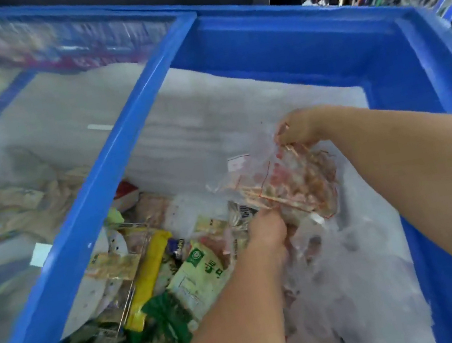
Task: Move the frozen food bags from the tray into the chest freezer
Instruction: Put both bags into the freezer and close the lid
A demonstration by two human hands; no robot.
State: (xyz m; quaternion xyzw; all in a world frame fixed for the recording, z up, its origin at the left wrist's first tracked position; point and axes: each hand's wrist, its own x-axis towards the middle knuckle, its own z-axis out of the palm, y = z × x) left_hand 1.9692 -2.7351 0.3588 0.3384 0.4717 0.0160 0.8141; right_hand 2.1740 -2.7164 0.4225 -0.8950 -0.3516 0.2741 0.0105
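Both my arms reach down into the open blue chest freezer [300, 37]. A clear plastic bag of pinkish frozen food [290, 184] with red lines on it hangs between my hands over the frosted right wall. My right hand [300, 126] pinches the bag's top edge. My left hand [268, 229] grips its lower left part. Under the bag lie other packs, among them a pale green bag [198, 276] and a yellow pack [149, 275]. The tray is out of view.
A sliding glass lid [44, 161] in a blue frame covers the freezer's left half. Thick white frost [359, 284] lines the inner walls. A wire basket edge [135, 281] stands among the packs. Cluttered goods sit beyond the far right rim.
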